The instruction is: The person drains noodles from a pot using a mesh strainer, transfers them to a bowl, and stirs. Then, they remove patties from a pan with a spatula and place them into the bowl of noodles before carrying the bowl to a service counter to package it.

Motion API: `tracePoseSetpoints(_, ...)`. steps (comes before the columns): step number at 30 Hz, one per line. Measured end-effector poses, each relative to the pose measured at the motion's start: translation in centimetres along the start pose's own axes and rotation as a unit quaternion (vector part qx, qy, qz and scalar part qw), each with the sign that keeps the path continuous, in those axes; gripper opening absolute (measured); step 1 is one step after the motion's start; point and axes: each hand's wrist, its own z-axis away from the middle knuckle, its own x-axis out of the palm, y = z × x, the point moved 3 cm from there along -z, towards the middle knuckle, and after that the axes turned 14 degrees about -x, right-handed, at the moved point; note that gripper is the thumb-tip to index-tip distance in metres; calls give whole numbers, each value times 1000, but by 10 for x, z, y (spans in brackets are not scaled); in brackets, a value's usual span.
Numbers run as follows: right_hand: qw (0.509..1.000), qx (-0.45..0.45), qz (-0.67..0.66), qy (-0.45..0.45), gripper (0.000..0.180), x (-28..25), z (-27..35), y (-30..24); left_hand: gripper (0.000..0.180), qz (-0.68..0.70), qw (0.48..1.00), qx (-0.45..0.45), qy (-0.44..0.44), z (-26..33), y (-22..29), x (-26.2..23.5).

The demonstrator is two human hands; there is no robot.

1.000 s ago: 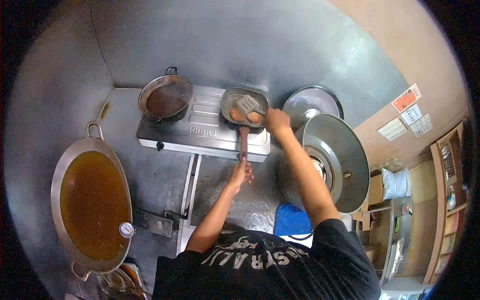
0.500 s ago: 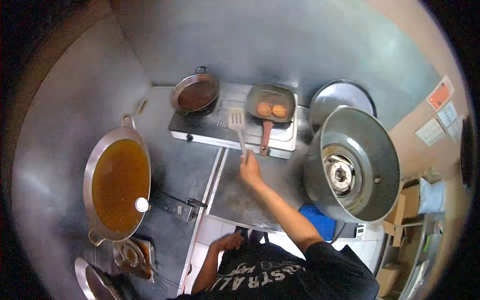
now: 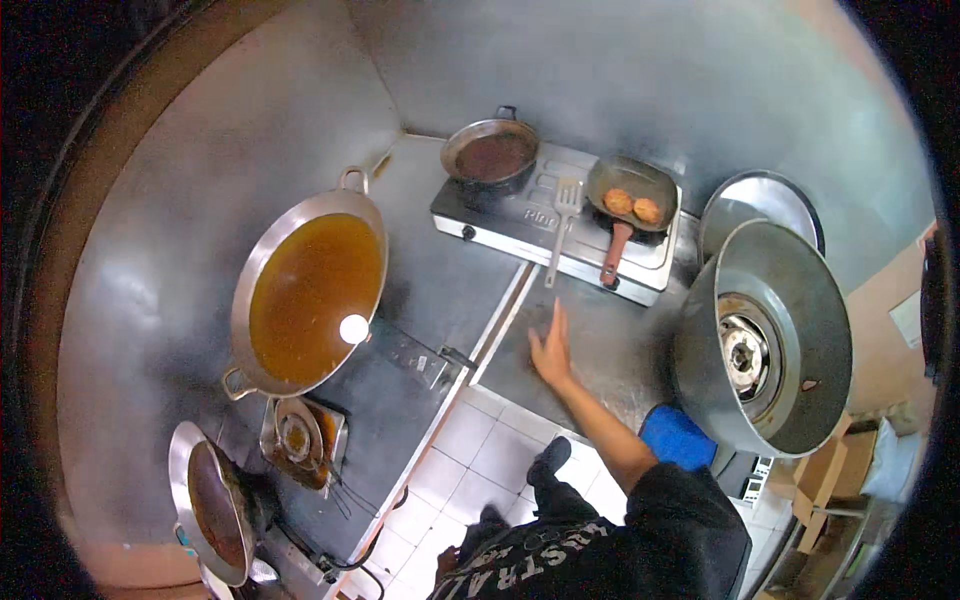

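Note:
My right hand (image 3: 552, 352) is held over the worktop, fingers stretched out and nothing in them. Just past its fingertips lies a slotted spatula (image 3: 561, 232), its head on the two-burner gas stove (image 3: 460, 215) and its handle reaching over the front edge. To the right of the spatula, a square frying pan (image 3: 655, 178) with a red-brown handle holds two browned round patties (image 3: 618, 201). On the left burner sits a round pan (image 3: 456, 143) with dark contents. My left hand (image 3: 447, 561) hangs low beside my body, its fingers too small and dark to make out.
At left stands a wide metal wok (image 3: 249, 300) of brown liquid, a white round object (image 3: 354, 329) at its rim. Below it are a burner (image 3: 322, 450) and another wok (image 3: 180, 450). A deep grey pot (image 3: 695, 360) stands right, by a blue cloth (image 3: 677, 437).
My right hand has let go of the spatula, which now rests on the stove, and has drawn back toward me. The whole view has shifted, with the stove further right.

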Motion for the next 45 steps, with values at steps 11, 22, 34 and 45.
tracePoseSetpoints(11, 619, -56, -70, -780, 32, 33, 452, -32, 50, 14, 998, 50, -26, -30, -130, -20)
tracePoseSetpoints(22, 487, -112, -61, -864, 14, 142, 519, -330, 30, 415, 895, 45, 158, -22, -501, -78)
tracePoseSetpoints(34, 450, 8, -223, -865, 42, 304, 713, -619, 41, 504, 861, -27, 68, 73, -516, -144)
tracePoseSetpoints(45, 670, -74, -108, -731, 58, 434, 766, -722, 24, 293, 878, 139, 351, 91, -475, -532)
